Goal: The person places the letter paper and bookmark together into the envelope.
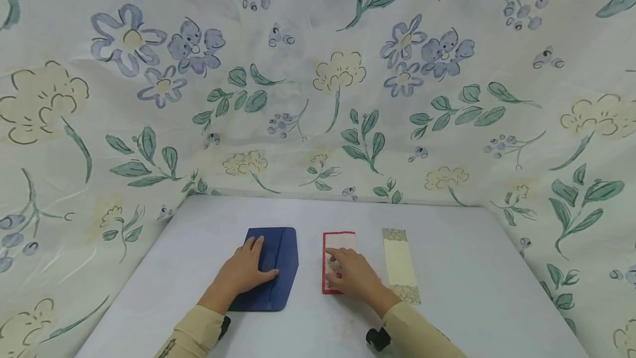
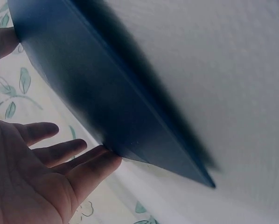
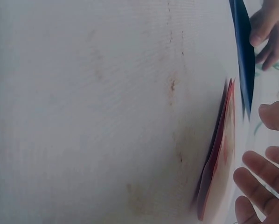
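A dark blue envelope (image 1: 285, 247) lies on the left of the white table, its flap side toward the right. My left hand (image 1: 243, 268) rests on it with fingers and thumb spread; in the left wrist view the fingertips touch the near edge of the envelope (image 2: 93, 88). To its right is a small red-edged, pale paper piece (image 1: 343, 239), which looks layered or folded in the right wrist view (image 3: 219, 158). Over this piece hovers my right hand (image 1: 358, 276), fingers loosely bent and apart, nothing gripped; it hides part of the lower right side.
A cream strip (image 1: 401, 264) with speckled glittery ends lies right of the red-edged piece. Behind the white table (image 1: 477, 269) hangs a floral cloth (image 1: 293, 104), which also runs along both sides. Faint reddish stains (image 3: 172, 85) mark the tabletop.
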